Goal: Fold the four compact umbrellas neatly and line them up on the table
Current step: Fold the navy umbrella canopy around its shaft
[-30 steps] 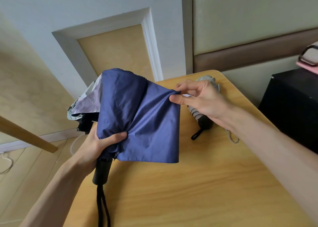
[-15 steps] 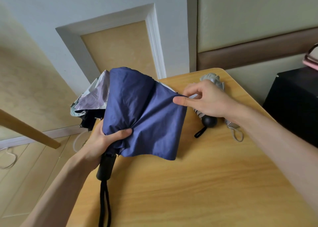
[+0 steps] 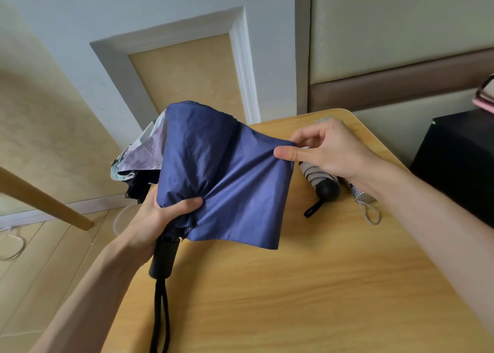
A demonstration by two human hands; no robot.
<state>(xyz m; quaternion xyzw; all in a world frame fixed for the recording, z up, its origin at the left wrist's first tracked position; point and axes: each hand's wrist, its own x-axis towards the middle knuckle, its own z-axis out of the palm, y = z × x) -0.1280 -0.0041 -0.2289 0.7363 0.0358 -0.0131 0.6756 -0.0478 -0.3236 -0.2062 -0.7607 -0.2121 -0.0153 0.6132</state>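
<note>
The gathered lower part of the navy umbrella [image 3: 219, 176] is gripped by the left hand [image 3: 157, 219], with the thumb laid across the cloth and the fingers curled behind it. This grip is unchanged from a second ago. An upper corner of the canopy is pinched between the thumb and forefinger of the right hand [image 3: 328, 149], and the other fingers are curled above. Since the earlier frames this pinch has been carried a little further right, so the panel is drawn wider and flatter. More of the two umbrellas lying beyond the right wrist is now uncovered.

The navy cloth is thin and faintly glossy. It is stretched into a rough four-sided sheet, with creases fanning from the left thumb toward the pinched corner and a soft dome at the top. The umbrella is held above the table's near-left part. A matte black cylindrical handle [image 3: 164, 256] juts below the left hand, and a black cord strap [image 3: 160, 312] hangs from it.

Behind the navy canopy, a patterned umbrella [image 3: 144, 154] in pale lilac and white is seen at the table's left edge — loose and crumpled, with dark cloth beneath.

Past the right hand, a striped umbrella [image 3: 315, 173] in grey and beige lies rolled, ending in a rounded black knob. Just beside it lies a grey umbrella [image 3: 361, 194] with a pale cord loop.

The table [image 3: 294, 299] is of light, smooth wood grain with a rounded far corner. A black cabinet [image 3: 454, 165] stands to the right — a wooden rail [image 3: 45, 200] crosses at left.
</note>
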